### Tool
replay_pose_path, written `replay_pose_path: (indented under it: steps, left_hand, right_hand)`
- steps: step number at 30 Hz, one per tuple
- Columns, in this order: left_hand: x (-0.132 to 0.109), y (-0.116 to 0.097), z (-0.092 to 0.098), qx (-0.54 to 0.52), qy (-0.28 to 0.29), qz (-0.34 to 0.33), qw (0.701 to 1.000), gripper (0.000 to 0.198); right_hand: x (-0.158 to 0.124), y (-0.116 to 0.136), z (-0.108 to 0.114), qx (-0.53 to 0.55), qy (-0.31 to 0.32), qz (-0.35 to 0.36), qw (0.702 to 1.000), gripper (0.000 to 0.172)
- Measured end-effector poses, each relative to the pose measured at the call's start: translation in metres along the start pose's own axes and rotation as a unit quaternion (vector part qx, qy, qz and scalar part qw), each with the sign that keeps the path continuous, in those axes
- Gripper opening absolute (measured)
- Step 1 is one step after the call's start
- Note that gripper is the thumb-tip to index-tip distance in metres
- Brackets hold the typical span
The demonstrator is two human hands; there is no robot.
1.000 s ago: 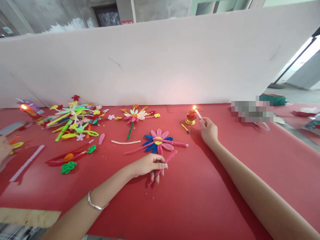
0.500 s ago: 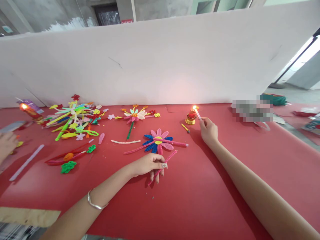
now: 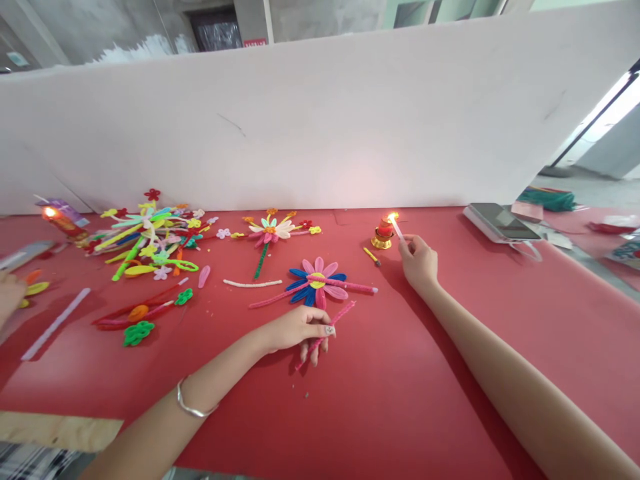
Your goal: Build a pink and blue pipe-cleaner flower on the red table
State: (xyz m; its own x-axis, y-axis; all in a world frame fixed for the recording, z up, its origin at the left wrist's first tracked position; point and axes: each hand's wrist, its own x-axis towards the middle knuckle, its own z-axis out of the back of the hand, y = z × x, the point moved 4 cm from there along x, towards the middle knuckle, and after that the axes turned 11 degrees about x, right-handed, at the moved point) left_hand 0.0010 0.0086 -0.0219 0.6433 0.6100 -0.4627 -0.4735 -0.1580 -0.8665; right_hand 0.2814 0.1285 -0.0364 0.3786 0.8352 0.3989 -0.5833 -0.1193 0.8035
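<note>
My right hand (image 3: 418, 262) is closed on a thin white stick (image 3: 398, 231) and holds its tip in the flame of a small red candle on a gold base (image 3: 383, 234). My left hand (image 3: 299, 329) rests on the red table (image 3: 400, 373) with its fingers pinched on a pink pipe cleaner (image 3: 334, 322) that lies flat. Just beyond that hand lies a pink and blue pipe-cleaner flower (image 3: 317, 282) with a yellow centre. A silver bangle (image 3: 186, 404) circles my left wrist.
A white board (image 3: 320, 120) stands along the table's back edge. A heap of coloured pipe-cleaner flowers (image 3: 150, 240) lies at the back left, beside another lit red candle (image 3: 63, 223). Another person's hand (image 3: 7, 293) shows at the far left. A phone (image 3: 500, 222) lies at the back right.
Both my hands stay where they were. The other person's hand at the far left has shifted slightly.
</note>
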Motion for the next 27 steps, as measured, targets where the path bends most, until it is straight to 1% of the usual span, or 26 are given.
replay_pose_path:
  steps: [5,13,27]
  left_hand:
    - [-0.0002,0.0000,0.0004,0.006,-0.003,-0.004,1.000,0.028]
    - [0.0002,0.0011,0.0011,0.005,-0.003,-0.015,1.000,0.026]
    - [-0.0005,-0.0021,-0.0005,0.005,-0.005,0.003,1.000,0.025]
  right_hand:
    - [-0.0009,0.0017,0.0010,0.001,-0.006,0.000,1.000,0.034]
    - [-0.0036,0.0065,0.0025,0.012,-0.003,-0.009,1.000,0.030]
    - [-0.0028,0.0049,0.0025,0.015,-0.016,0.002,1.000,0.027]
